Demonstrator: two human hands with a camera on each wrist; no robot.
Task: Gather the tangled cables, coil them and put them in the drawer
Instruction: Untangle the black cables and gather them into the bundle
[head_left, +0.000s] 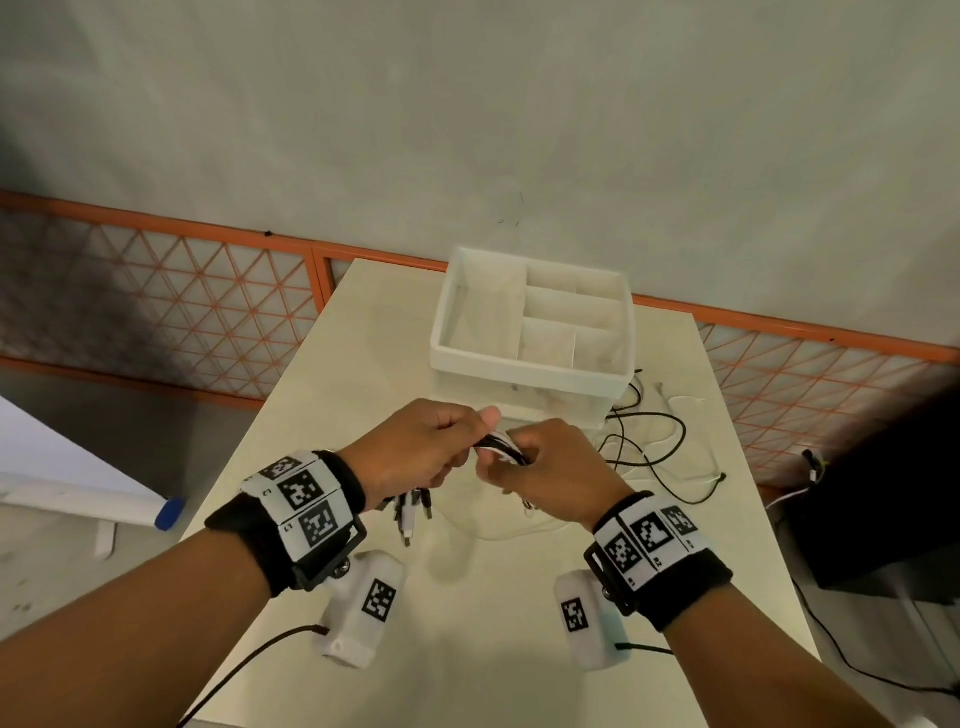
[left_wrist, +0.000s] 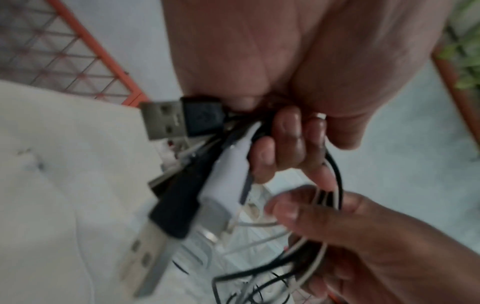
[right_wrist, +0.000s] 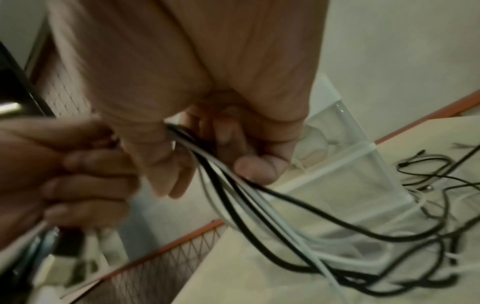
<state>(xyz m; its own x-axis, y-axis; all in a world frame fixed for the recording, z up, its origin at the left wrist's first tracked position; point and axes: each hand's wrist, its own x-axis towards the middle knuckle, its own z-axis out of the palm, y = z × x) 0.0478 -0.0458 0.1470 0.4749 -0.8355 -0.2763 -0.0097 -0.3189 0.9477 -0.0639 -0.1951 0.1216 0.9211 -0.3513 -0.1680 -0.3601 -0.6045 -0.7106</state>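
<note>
Both hands found together above the near half of the table (head_left: 727, 530), just before the drawer unit; left hand (head_left: 415, 452) curled round a bundle of black and white cables (head_left: 501, 447); right hand (head_left: 550, 467) curled round the same bundle immediately beside it, knuckles nearly touching. In the left wrist view, fingers (left_wrist: 285, 139) seen wrapped over the bundle, with USB plugs (left_wrist: 166, 121) fanned out below the fist, one black-bodied, one white-bodied. In the right wrist view, fingertips (right_wrist: 255, 168) seen pinching several black and white strands that ran down and away toward the table top. Remaining cable slack (head_left: 660, 447) noted lying loose and tangled on the table to the right of the hands, alongside the drawer unit's near right corner; not yet coiled. White drawer (head_left: 530, 322) observed open on top, divided into compartments, standing at the far middle of the table; no cable seen inside. Marker-tagged bands and white camera housings worn on both wrists.
</note>
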